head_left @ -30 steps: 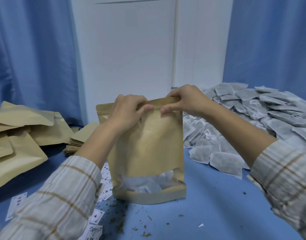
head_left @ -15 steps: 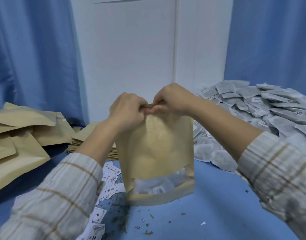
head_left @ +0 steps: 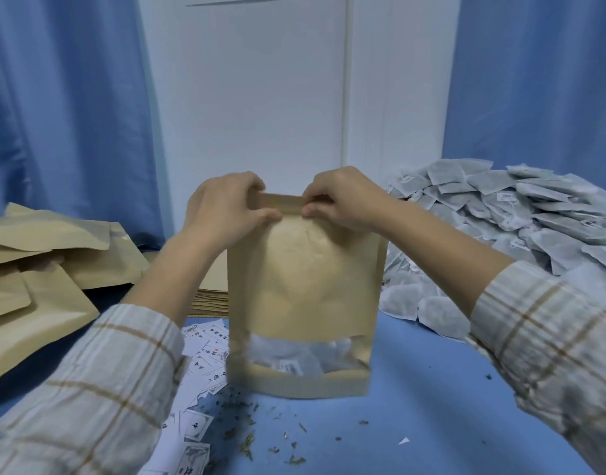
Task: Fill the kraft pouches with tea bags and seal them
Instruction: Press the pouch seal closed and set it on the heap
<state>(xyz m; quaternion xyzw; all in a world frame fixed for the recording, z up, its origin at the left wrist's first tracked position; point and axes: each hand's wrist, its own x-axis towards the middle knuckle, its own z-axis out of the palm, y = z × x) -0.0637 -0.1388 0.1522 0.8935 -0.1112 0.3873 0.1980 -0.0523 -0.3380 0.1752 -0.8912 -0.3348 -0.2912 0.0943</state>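
Observation:
A kraft pouch (head_left: 305, 286) stands upright on the blue table, with white tea bags showing through its clear window (head_left: 294, 354). My left hand (head_left: 226, 207) pinches the pouch's top strip at its left end. My right hand (head_left: 342, 200) pinches the same strip at its right end. A short stretch of the top strip shows between my two thumbs. A big heap of loose tea bags (head_left: 507, 228) lies to the right of the pouch.
Kraft pouches (head_left: 48, 269) lie piled at the left, and a flat stack of them (head_left: 212, 289) sits behind my left forearm. Small printed paper tags (head_left: 205, 351) and tea crumbs (head_left: 253, 440) litter the blue table (head_left: 431, 406) in front. Blue curtains and a white door stand behind.
The pouch has turned to face me squarely and sits a little further right. My hands, which met at the middle of the top strip, have drawn apart along it.

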